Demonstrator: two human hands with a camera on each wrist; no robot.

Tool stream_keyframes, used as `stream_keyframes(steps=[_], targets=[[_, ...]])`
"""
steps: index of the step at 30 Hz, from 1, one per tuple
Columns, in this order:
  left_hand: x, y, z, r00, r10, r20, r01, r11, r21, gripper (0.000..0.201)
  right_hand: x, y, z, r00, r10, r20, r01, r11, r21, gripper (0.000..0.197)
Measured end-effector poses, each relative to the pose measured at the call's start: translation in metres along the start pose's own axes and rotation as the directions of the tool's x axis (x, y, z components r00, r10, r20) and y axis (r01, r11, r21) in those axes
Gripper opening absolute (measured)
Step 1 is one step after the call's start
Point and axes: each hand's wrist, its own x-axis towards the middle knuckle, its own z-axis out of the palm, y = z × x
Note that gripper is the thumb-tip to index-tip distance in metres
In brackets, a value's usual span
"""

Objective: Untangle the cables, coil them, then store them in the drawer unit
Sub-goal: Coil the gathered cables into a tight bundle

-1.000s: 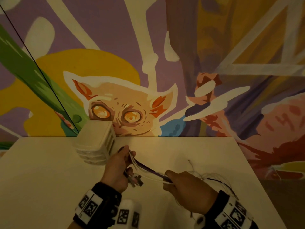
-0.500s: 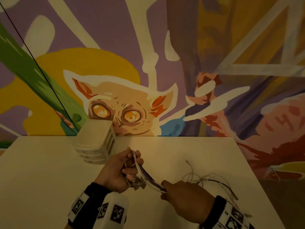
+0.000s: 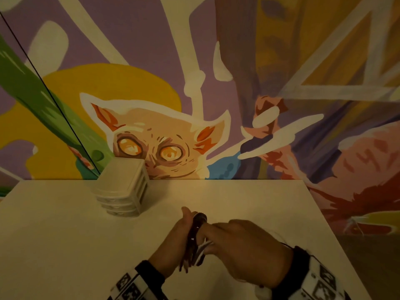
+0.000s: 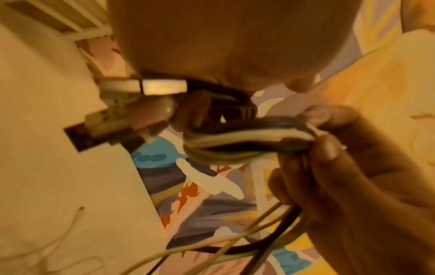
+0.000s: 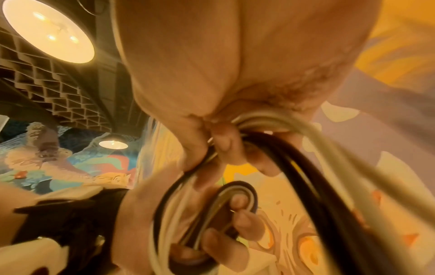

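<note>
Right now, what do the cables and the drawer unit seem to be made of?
Cables: flexible plastic or rubber sheathing, it seems, white and dark, smooth with a slight sheen; they bend in tight loops. Their plugs look like metal and plastic, though blurred. Drawer unit: probably plastic, pale frame with cloudy, translucent-looking drawer fronts.

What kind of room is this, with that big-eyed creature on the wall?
Probably a café, lounge or creative studio rather than a workshop: a bright mural covers the wall behind the white table, and round lamps hang from a slatted ceiling.
</note>
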Motion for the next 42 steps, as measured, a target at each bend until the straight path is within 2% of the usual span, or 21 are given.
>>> stream_keyframes(steps=[1,2,4,5,7,9,12,16,18,20,22,25,27,29,31,34,37,40,42], targets=[[-0.003,0.0,-0.003,0.998,0.02,0.066,-0.02,1.0,-0.004,0.076,0.0,0.002,0.0,0.999,0.019,-0.046,-0.018,0.999,0.027,0.035],[-0.004,-0.002,-0.006,0.988,0.063,0.139,-0.069,0.997,0.036,0.069,0.0,0.002,-0.001,0.996,0.032,-0.089,-0.024,0.996,0.087,0.033],[-0.008,-0.001,-0.004,0.964,0.11,0.243,-0.142,0.983,0.117,0.037,0.003,0.002,-0.001,0.986,0.057,-0.159,-0.021,0.976,0.218,0.022],[-0.009,0.0,0.0,0.963,0.129,0.237,-0.162,0.979,0.127,0.029,0.004,0.005,-0.001,0.978,0.095,-0.184,-0.044,0.964,0.262,0.023],[-0.009,0.003,0.004,0.967,0.191,0.169,-0.213,0.969,0.127,0.027,0.008,0.012,-0.005,0.957,0.201,-0.207,-0.125,0.936,0.33,0.035],[-0.008,0.006,0.005,0.967,0.22,0.129,-0.243,0.95,0.199,0.025,0.009,0.021,-0.004,0.937,0.268,-0.224,-0.158,0.897,0.412,0.041],[-0.007,0.009,-0.001,0.967,0.225,0.117,-0.245,0.949,0.2,0.013,0.006,0.025,0.004,0.92,0.291,-0.261,-0.124,0.851,0.511,0.032],[-0.008,0.016,-0.016,0.972,0.229,0.056,-0.234,0.964,0.124,0.014,-0.001,0.03,0.016,0.92,0.31,-0.239,-0.123,0.807,0.577,0.015],[-0.008,0.014,-0.017,0.974,0.217,0.072,-0.225,0.965,0.134,0.014,-0.001,0.035,0.023,0.929,0.302,-0.214,-0.138,0.82,0.556,0.017],[-0.008,0.012,-0.014,0.98,0.176,0.096,-0.187,0.975,0.119,0.014,0.0,0.038,0.028,0.914,0.318,-0.253,-0.16,0.854,0.495,0.025],[-0.008,0.012,-0.009,0.988,0.11,0.112,-0.113,0.993,0.026,0.018,0.002,0.04,0.03,0.888,0.328,-0.322,-0.16,0.877,0.454,0.032],[-0.007,0.012,-0.011,0.993,0.063,0.098,-0.056,0.996,-0.07,0.023,0.006,0.039,0.031,0.847,0.349,-0.4,-0.137,0.872,0.47,0.028],[-0.005,0.014,-0.015,0.997,0.056,0.056,-0.046,0.984,-0.17,0.022,0.008,0.038,0.032,0.815,0.412,-0.408,-0.161,0.837,0.522,0.025],[-0.002,0.016,-0.022,0.998,0.061,-0.01,-0.062,0.954,-0.293,0.02,0.01,0.038,0.04,0.816,0.452,-0.359,-0.216,0.816,0.536,0.022],[-0.001,0.017,-0.025,0.996,0.071,-0.055,-0.084,0.952,-0.295,0.022,0.014,0.035,0.047,0.845,0.459,-0.273,-0.313,0.84,0.444,0.024],[0.0,0.01,-0.019,0.999,0.006,-0.05,-0.016,0.976,-0.216,0.035,0.02,0.032,0.054,0.865,0.481,-0.145,-0.449,0.869,0.206,0.027],[0.003,0.001,-0.006,0.995,0.004,-0.098,-0.023,0.979,-0.201,0.036,0.026,0.02,0.05,0.907,0.419,-0.033,-0.42,0.905,-0.07,0.03],[0.007,-0.001,0.004,0.986,0.013,-0.164,-0.055,0.965,-0.255,0.034,0.031,0.005,0.044,0.919,0.388,0.063,-0.377,0.915,-0.144,0.029],[0.007,-0.002,0.01,0.984,0.006,-0.179,-0.057,0.957,-0.284,0.028,0.032,0.003,0.042,0.925,0.379,0.022,-0.369,0.912,-0.182,0.027]])
